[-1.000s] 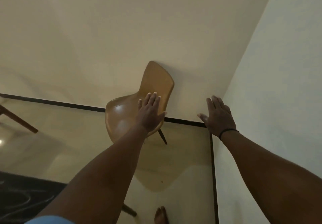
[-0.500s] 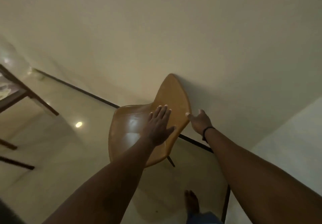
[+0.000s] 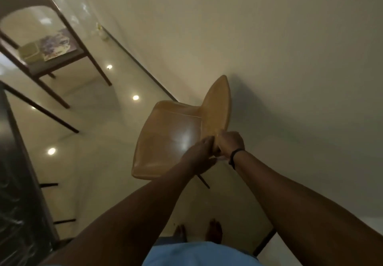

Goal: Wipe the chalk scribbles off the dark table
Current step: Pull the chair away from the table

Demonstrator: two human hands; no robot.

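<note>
tan chair [image 3: 165, 139] back gripped by l hand [image 3: 199, 156] & r hand [image 3: 229, 143].

Tan chair [image 3: 165, 139], cream wall [image 3: 269, 38], glossy floor [image 3: 93, 141]

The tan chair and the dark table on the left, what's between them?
In the head view, only bare glossy floor separates the chair from the table.

There's the dark surface [image 3: 14, 172], only a sliver of it, hugging the far left edge. It's glossy, near-black and blurred. Faint pale chalk scribbles [image 3: 12, 220] show on its lower stretch, curved strokes, too smeared to make out clearly.
</note>
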